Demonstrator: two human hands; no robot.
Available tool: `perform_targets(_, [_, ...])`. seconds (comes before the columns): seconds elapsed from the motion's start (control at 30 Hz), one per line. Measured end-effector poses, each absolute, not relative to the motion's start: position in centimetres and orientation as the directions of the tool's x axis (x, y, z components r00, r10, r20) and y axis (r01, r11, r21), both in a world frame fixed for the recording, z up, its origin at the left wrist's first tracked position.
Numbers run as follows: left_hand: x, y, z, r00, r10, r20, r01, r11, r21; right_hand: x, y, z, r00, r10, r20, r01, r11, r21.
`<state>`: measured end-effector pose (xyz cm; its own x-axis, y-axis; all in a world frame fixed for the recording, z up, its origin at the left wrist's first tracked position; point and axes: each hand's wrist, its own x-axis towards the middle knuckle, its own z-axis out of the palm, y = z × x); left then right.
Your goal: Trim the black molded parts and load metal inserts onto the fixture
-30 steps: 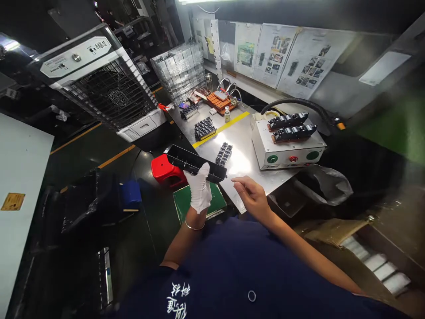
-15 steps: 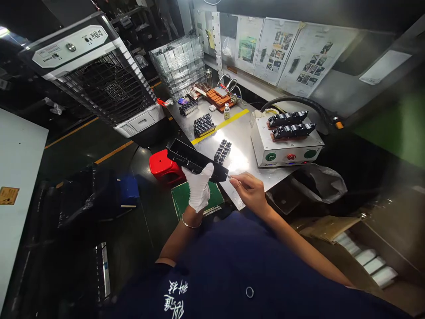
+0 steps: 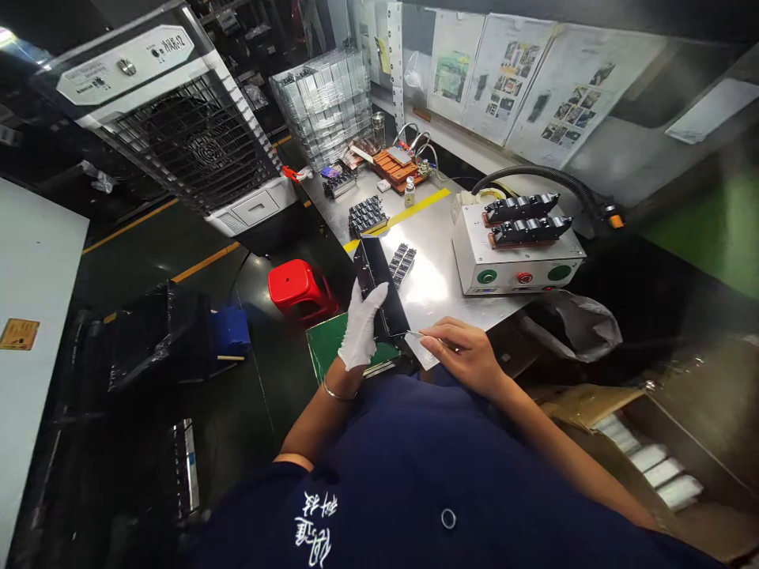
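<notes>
My left hand (image 3: 364,322), in a white glove, is wrapped round a long black trough-shaped housing (image 3: 385,292) held in front of my body. The housing is tilted, one end toward the table and the other near my right hand (image 3: 466,353). That bare hand pinches a thin, light-coloured pointed tool (image 3: 417,333), and its tip meets the near end of the housing. I cannot make out the tool's exact kind. Just beyond the housing, two rows of small black-and-silver parts (image 3: 403,263) lie on the metal table (image 3: 439,273).
A white control box (image 3: 515,261) with buttons carries two black fixtures (image 3: 527,219). Black parts (image 3: 366,215) sit by the yellow tape. Stacked clear trays (image 3: 326,103) stand at the back. A red stool (image 3: 300,288), air cooler (image 3: 195,142) and open carton (image 3: 593,407) are around me.
The housing has swung from lying crosswise to pointing more toward the table, its open side turned. My left hand turned with it. My right hand moved slightly right and down, still holding the tool.
</notes>
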<state>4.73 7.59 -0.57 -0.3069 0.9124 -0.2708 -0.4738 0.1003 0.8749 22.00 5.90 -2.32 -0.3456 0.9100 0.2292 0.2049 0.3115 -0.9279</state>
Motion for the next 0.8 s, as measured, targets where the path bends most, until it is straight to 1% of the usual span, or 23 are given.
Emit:
perform_targets(0.1, [4.8,7.4,-0.5,-0.253,0.944,-0.213,-0.455,0.078,0.887,22.0,6.3,-2.7,-0.368,0.901,0.230,0.219,0.324,-0.920])
perform_targets(0.17, [4.8,7.2,-0.3,-0.222,0.955,-0.199,-0.425,0.089,0.901,22.1,6.6,-2.9,-0.369,0.898,0.242,0.238,0.343,-0.909])
perform_targets(0.27, [4.9,6.8,0.0,-0.145,0.969,-0.202,-0.371,0.136,0.918,22.3,7.2,-2.9,-0.358,0.894,0.270,0.270,0.376,-0.887])
perform_targets(0.33, [5.1,6.3,0.3,-0.091,0.969,-0.229,-0.361,0.182,0.915,22.4,7.8,-2.8,-0.336,0.891,0.304,0.275,0.402,-0.873])
perform_targets(0.43, [5.3,5.6,0.8,0.015,0.963,-0.271,-0.370,0.257,0.893,22.6,9.4,-2.8,-0.277,0.894,0.352,0.291,0.427,-0.856])
perform_targets(0.53, [5.2,4.8,1.4,0.131,0.952,-0.278,-0.343,0.306,0.888,23.1,11.9,-2.8,-0.182,0.914,0.362,0.350,0.404,-0.845])
perform_targets(0.6, [4.7,4.2,1.6,0.244,0.924,-0.296,-0.320,0.364,0.875,23.6,13.4,-2.7,-0.092,0.930,0.356,0.377,0.363,-0.852])
perform_targets(0.67, [3.9,3.8,1.4,0.371,0.870,-0.326,-0.306,0.446,0.841,24.4,14.2,-2.4,-0.049,0.937,0.346,0.372,0.339,-0.864])
perform_targets(0.73, [2.8,3.6,0.9,0.462,0.811,-0.360,-0.303,0.526,0.795,25.3,14.1,-1.6,-0.111,0.929,0.352,0.355,0.368,-0.859])
perform_targets(0.8, [1.6,3.5,0.1,0.533,0.748,-0.395,-0.313,0.608,0.729,26.3,13.4,-0.5,-0.258,0.893,0.368,0.313,0.437,-0.843])
